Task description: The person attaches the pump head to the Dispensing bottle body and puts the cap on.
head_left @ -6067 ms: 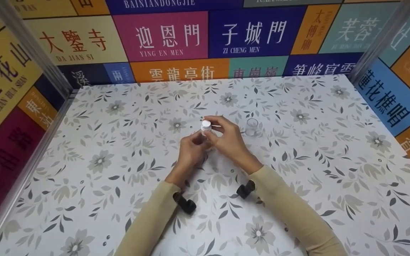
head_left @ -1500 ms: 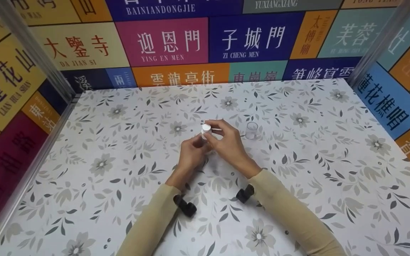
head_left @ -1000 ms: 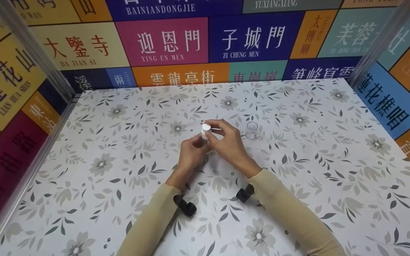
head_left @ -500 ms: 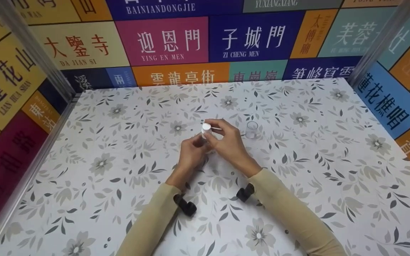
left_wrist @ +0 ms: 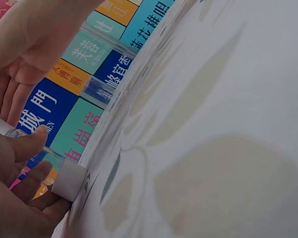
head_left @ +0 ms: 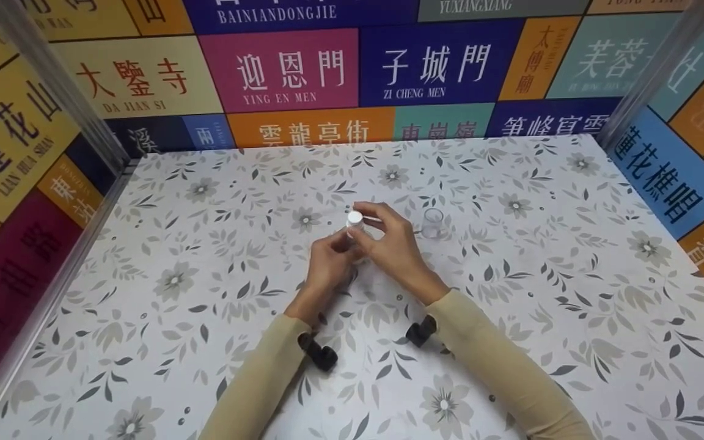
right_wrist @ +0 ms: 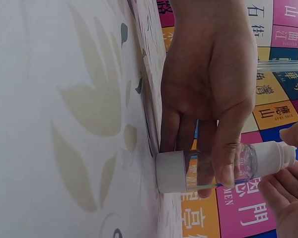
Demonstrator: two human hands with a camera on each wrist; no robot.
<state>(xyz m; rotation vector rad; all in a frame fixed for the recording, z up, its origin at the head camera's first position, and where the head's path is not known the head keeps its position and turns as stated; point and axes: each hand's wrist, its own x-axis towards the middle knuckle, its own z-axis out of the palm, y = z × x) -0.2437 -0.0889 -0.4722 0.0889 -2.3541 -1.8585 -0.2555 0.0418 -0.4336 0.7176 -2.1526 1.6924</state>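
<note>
A small clear bottle [right_wrist: 203, 168] with a white base [right_wrist: 171, 171] and a white top [right_wrist: 268, 157] stands upright, its base touching the table. In the head view, my left hand [head_left: 329, 263] grips the bottle's clear body low down. My right hand [head_left: 396, 244] pinches the white top [head_left: 355, 217] between thumb and fingers. The left wrist view has the left hand [left_wrist: 15, 183] round the body just above the white base [left_wrist: 70, 179]. Fingers hide part of the body. A clear cup-shaped cap [head_left: 432, 223] stands on the table, right of the right hand and apart from it.
The table [head_left: 223, 342] wears a white cloth printed with grey flowers and leaves. Colourful panels [head_left: 278, 67] with printed characters rise along its back and sides. Clear posts [head_left: 657, 73] stand at the back corners. Black wrist cameras [head_left: 318, 353] sit on both sleeves.
Over the last half second, the right fingers have shifted very slightly on the white top. Both hands keep their hold on the bottle, and the clear cap stays put.
</note>
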